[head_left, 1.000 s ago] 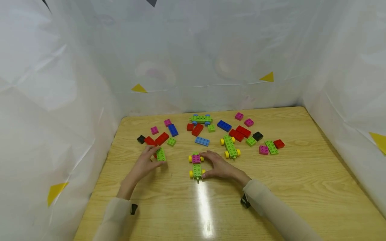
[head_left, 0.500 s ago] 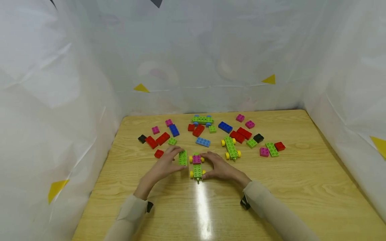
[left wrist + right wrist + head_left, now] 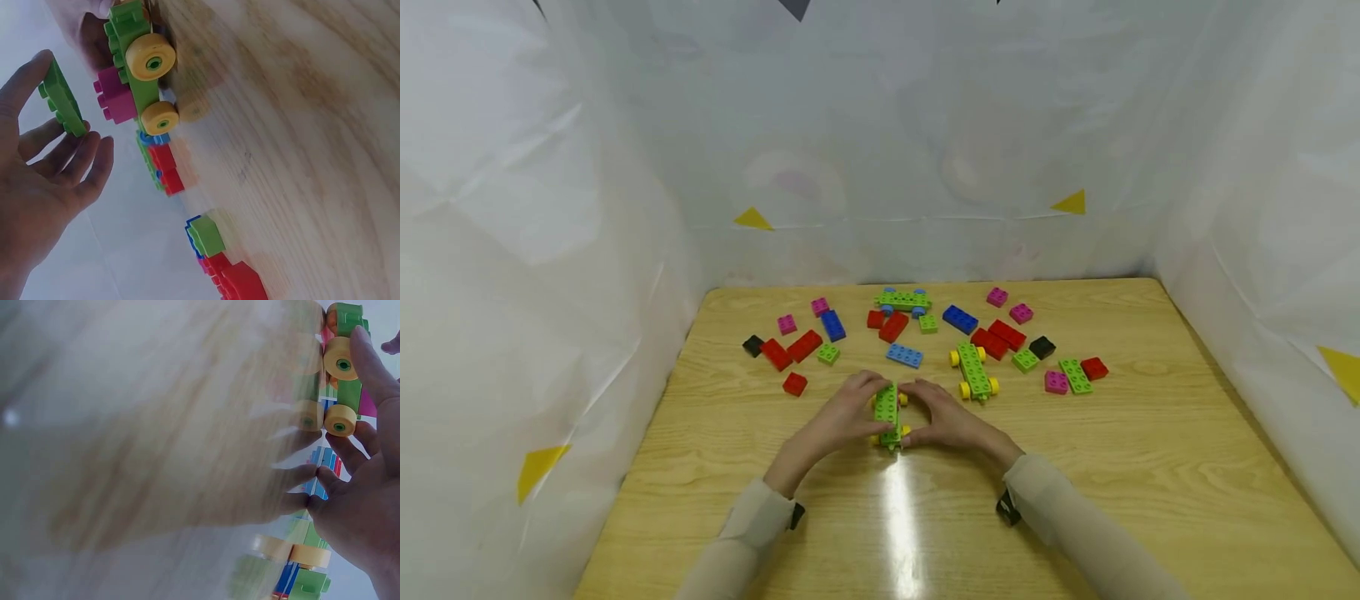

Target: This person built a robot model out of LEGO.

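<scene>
My left hand (image 3: pixel 837 418) pinches a flat green building brick (image 3: pixel 886 404) between thumb and fingertips. The brick is over a green wheeled base (image 3: pixel 145 94) with yellow wheels. A pink brick (image 3: pixel 115 95) sits on that base, and in the left wrist view a gap shows between it and the green brick. My right hand (image 3: pixel 953 418) holds the wheeled base from the right, thumb at the near end and fingers at the far end. From the head view, the green brick hides most of the base and pink brick.
Another yellow-wheeled green base (image 3: pixel 973 370) stands to the right. A blue-wheeled base (image 3: pixel 902 300) is at the back. A light blue brick (image 3: pixel 905 355) lies beyond my hands. Red bricks (image 3: pixel 795 383) and other loose bricks are scattered left and right. White sheeting (image 3: pixel 887 150) surrounds the wooden table (image 3: pixel 1075 483).
My left hand has carried the green brick rightward from among the left-hand bricks to above the wheeled base. The right hand has stayed at the base.
</scene>
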### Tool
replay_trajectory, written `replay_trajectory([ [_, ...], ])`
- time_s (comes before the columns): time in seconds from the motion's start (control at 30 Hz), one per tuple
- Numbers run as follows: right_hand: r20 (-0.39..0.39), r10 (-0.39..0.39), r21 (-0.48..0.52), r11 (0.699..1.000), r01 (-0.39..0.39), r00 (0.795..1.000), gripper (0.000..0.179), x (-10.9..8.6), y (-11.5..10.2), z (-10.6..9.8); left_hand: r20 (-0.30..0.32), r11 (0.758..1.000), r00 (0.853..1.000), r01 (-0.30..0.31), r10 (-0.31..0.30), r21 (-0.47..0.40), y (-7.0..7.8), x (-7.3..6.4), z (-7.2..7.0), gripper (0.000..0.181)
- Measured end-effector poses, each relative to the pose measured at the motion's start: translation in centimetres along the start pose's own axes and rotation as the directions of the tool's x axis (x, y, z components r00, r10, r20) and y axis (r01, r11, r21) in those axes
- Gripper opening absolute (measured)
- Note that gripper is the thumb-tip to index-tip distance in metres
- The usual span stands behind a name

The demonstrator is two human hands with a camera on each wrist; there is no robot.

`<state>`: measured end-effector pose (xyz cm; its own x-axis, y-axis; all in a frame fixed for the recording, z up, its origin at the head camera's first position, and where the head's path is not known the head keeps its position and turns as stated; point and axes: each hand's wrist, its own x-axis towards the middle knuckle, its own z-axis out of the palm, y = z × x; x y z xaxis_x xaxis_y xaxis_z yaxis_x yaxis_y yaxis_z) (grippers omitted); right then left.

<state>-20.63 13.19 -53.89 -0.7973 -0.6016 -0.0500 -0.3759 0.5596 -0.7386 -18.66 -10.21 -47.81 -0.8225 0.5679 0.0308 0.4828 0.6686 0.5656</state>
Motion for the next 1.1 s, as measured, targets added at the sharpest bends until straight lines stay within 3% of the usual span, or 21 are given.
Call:
replay_trajectory([
  [0.27, 0.005, 0.01, -0.005, 1.0, -0.01, 1.0, 0.09, 0.0, 0.0, 0.1, -0.002, 0.992, 1.0, 0.018, -0.018, 0.129, 0.0, 0.5, 0.9, 0.066],
  [1.1, 0.012, 0.023, -0.01, 1.0, -0.023, 1.0, 0.091, 0.1, -0.1, -0.1, -0.02, 0.979, 1.0, 0.015, -0.011, 0.202, 0.6, 1.2, 1.2, 0.065],
])
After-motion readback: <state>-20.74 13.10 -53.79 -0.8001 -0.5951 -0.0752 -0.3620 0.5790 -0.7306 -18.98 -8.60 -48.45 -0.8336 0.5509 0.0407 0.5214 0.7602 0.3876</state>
